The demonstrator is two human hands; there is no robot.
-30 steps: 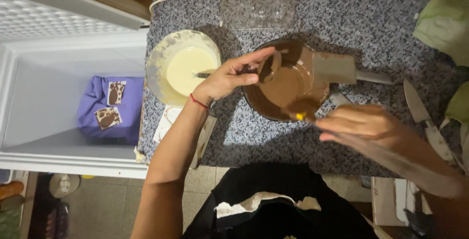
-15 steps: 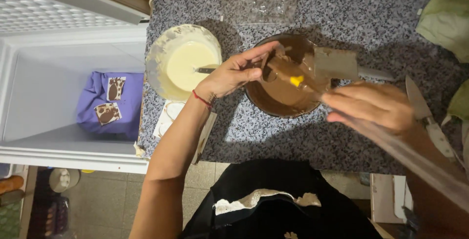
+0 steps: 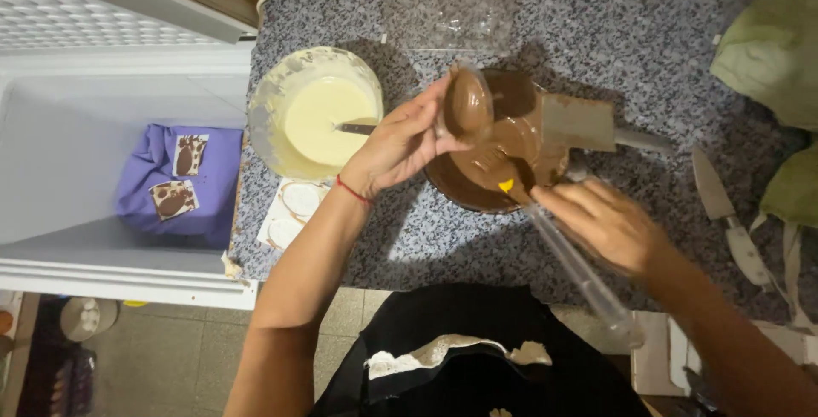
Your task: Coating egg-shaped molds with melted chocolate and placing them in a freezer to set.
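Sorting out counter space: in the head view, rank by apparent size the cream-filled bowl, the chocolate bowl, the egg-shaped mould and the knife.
1. Cream-filled pale bowl and brown chocolate bowl: similar; the latter partly hidden.
2. Knife.
3. Chocolate-coated egg-shaped mould, held nearer the camera.

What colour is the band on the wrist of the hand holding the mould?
Red: a thin red band on the left hand's wrist, seen in the head view.

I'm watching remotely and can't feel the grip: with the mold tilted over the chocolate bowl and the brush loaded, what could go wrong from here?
1. The left hand holds the chocolate-coated mold tilted at the edge of the chocolate bowl; drips could miss onto the granite counter.
2. The right hand grips the brush low on its long clear handle, which juts past the counter edge and might catch on something.
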